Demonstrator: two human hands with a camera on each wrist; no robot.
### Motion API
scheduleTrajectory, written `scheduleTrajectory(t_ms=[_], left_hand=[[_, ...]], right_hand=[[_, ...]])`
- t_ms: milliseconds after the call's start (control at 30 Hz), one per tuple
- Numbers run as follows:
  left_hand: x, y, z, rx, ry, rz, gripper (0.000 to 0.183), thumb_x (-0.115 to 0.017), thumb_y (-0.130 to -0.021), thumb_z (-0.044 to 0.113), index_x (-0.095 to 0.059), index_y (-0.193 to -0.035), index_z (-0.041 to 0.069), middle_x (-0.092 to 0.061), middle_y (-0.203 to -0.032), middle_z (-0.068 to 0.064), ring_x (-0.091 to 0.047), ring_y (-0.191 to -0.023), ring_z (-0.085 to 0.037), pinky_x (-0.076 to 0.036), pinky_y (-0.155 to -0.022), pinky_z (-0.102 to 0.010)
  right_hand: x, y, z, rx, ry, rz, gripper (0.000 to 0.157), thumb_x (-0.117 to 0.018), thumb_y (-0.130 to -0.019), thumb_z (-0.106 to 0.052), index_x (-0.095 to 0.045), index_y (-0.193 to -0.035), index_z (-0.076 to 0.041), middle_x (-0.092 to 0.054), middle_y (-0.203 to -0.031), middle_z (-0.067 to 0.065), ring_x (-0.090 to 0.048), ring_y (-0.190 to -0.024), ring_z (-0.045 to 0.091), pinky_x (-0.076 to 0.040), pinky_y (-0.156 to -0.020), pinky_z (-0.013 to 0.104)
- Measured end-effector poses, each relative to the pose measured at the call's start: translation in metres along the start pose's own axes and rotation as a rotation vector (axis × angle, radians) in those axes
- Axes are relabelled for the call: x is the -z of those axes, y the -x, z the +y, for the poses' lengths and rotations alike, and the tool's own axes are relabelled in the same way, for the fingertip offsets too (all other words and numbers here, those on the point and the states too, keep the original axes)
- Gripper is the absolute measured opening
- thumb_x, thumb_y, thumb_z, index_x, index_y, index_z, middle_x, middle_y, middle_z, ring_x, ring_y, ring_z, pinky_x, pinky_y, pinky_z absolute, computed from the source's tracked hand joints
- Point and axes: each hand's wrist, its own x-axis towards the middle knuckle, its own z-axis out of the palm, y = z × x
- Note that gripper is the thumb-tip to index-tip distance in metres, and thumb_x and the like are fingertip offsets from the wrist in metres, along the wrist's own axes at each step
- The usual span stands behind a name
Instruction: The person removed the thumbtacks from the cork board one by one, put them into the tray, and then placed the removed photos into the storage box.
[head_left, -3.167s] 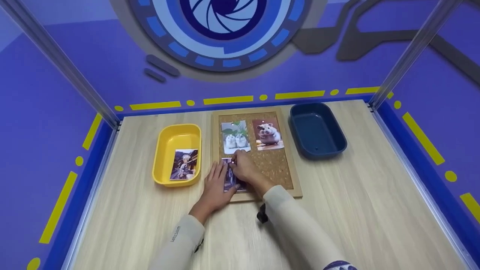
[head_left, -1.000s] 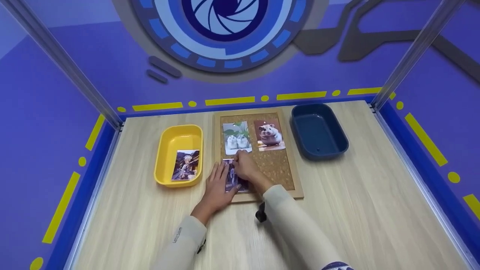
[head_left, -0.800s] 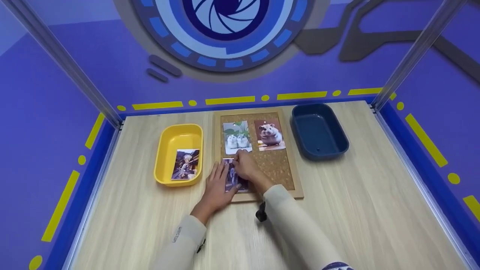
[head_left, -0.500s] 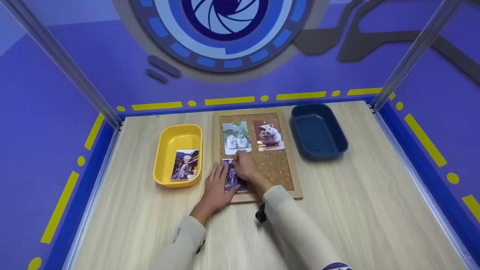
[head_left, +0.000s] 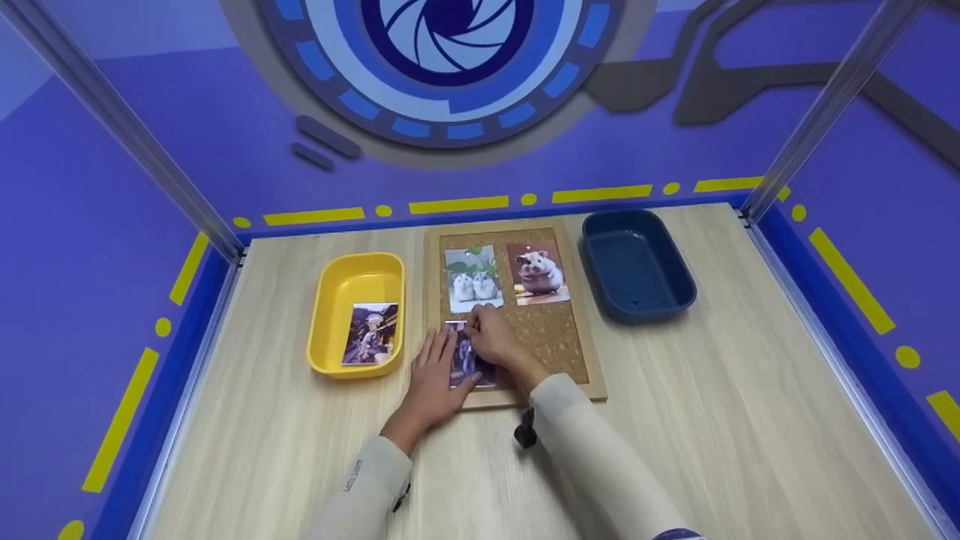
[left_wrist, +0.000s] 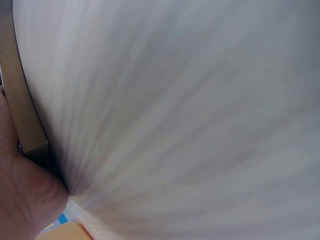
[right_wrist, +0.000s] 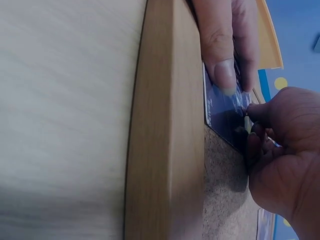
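A dark purple photo card (head_left: pixel 463 361) lies on the lower left of a wood-framed corkboard (head_left: pixel 553 341). My left hand (head_left: pixel 430 384) rests on it, fingers straight along its left side and thumb across its lower part. With curled fingers, my right hand (head_left: pixel 493 339) pinches a small pin (right_wrist: pixel 245 114) near the card's upper edge; the fingertips hide most of it. Higher on the board are a card of two white hamsters (head_left: pixel 474 281) and a card of one hamster (head_left: pixel 538 274), each with a small pin dot at its top. Only part of my left hand shows in the left wrist view.
Left of the board stands a yellow tray (head_left: pixel 324 322), with a photo card of a figure in a white hat (head_left: pixel 371 335) inside. A dark blue tray (head_left: pixel 637 266) is at the board's right. Blue printed walls (head_left: pixel 187 135) enclose the wooden tabletop (head_left: pixel 720 420).
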Motion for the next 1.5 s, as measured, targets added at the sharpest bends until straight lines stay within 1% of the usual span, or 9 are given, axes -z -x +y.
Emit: scheduleTrajectory(t_ms=[100, 433, 633, 800, 1033, 1167, 1333, 1400, 1500], left_hand=[[0.000, 0.001, 0.000, -0.014, 0.001, 0.013, 0.088, -0.067, -0.098, 0.046, -0.035, -0.165, -0.001, -0.026, -0.177, -0.022, -0.017, -0.165, -0.050, -0.028, -0.125, -0.075], [-0.002, -0.003, -0.001, 0.001, -0.009, -0.005, 0.089, -0.067, -0.097, 0.049, -0.035, -0.166, 0.003, -0.026, -0.178, -0.018, -0.015, -0.166, -0.046, -0.029, -0.126, -0.072], [-0.002, -0.003, -0.001, 0.012, -0.005, -0.004, 0.089, -0.066, -0.098, 0.049, -0.034, -0.167, 0.004, -0.025, -0.178, -0.017, -0.015, -0.167, -0.045, -0.026, -0.128, -0.071], [-0.001, -0.003, 0.000, 0.020, -0.003, -0.022, 0.090, -0.065, -0.098, 0.050, -0.031, -0.168, 0.005, -0.021, -0.180, -0.016, -0.012, -0.168, -0.044, -0.024, -0.130, -0.070], [-0.001, -0.003, 0.000, 0.007, -0.002, -0.017, 0.092, -0.066, -0.097, 0.049, -0.030, -0.168, 0.004, -0.021, -0.179, -0.017, -0.013, -0.167, -0.045, -0.024, -0.129, -0.071], [-0.001, -0.003, 0.000, 0.007, -0.001, -0.014, 0.091, -0.065, -0.098, 0.051, -0.030, -0.168, 0.005, -0.020, -0.180, -0.016, -0.012, -0.167, -0.045, -0.024, -0.129, -0.071], [-0.001, -0.001, 0.000, 0.002, 0.015, 0.008, 0.089, -0.067, -0.096, 0.048, -0.035, -0.166, 0.002, -0.025, -0.178, -0.018, -0.015, -0.166, -0.047, -0.028, -0.124, -0.075], [-0.001, -0.001, -0.001, -0.007, 0.019, 0.018, 0.089, -0.068, -0.096, 0.047, -0.036, -0.165, 0.001, -0.027, -0.177, -0.020, -0.017, -0.165, -0.048, -0.030, -0.122, -0.076], [-0.002, -0.001, -0.002, -0.007, 0.018, 0.017, 0.089, -0.067, -0.097, 0.048, -0.035, -0.165, 0.001, -0.026, -0.177, -0.019, -0.016, -0.165, -0.048, -0.029, -0.124, -0.076]], right_hand=[[0.000, 0.001, 0.000, 0.006, -0.015, -0.007, 0.009, -0.068, -0.096, 0.002, -0.064, -0.088, 0.003, -0.064, -0.084, 0.015, -0.050, -0.076, 0.015, -0.043, -0.068, 0.028], [0.002, 0.000, 0.002, 0.017, -0.038, 0.000, 0.010, -0.070, -0.095, 0.001, -0.066, -0.087, 0.004, -0.060, -0.079, 0.008, -0.048, -0.076, 0.014, -0.043, -0.070, 0.028], [0.001, -0.001, 0.003, 0.022, -0.032, -0.002, 0.010, -0.070, -0.095, 0.001, -0.065, -0.087, 0.005, -0.062, -0.081, 0.012, -0.049, -0.076, 0.015, -0.044, -0.070, 0.029], [0.001, -0.002, 0.004, -0.001, -0.041, -0.010, 0.011, -0.069, -0.097, 0.000, -0.064, -0.088, 0.003, -0.059, -0.081, 0.007, -0.050, -0.077, 0.015, -0.043, -0.070, 0.028], [0.002, -0.001, 0.006, -0.033, -0.100, -0.026, 0.011, -0.068, -0.098, 0.000, -0.063, -0.089, 0.004, -0.054, -0.079, 0.001, -0.050, -0.077, 0.014, -0.042, -0.070, 0.026], [0.002, 0.000, 0.007, -0.041, -0.133, -0.017, 0.010, -0.068, -0.098, 0.000, -0.063, -0.090, 0.004, -0.053, -0.079, 0.000, -0.050, -0.077, 0.013, -0.043, -0.071, 0.025], [0.004, 0.002, 0.007, -0.055, -0.204, -0.042, 0.011, -0.065, -0.100, 0.000, -0.062, -0.092, 0.005, -0.051, -0.078, -0.003, -0.050, -0.075, 0.012, -0.041, -0.068, 0.023], [0.006, 0.003, 0.007, -0.057, -0.232, -0.038, 0.011, -0.065, -0.101, -0.001, -0.061, -0.091, 0.005, -0.051, -0.077, -0.003, -0.050, -0.073, 0.012, -0.041, -0.067, 0.023], [0.010, 0.005, 0.008, -0.065, -0.274, -0.017, 0.012, -0.066, -0.100, 0.000, -0.060, -0.091, 0.005, -0.051, -0.078, -0.003, -0.050, -0.073, 0.011, -0.041, -0.067, 0.022]])
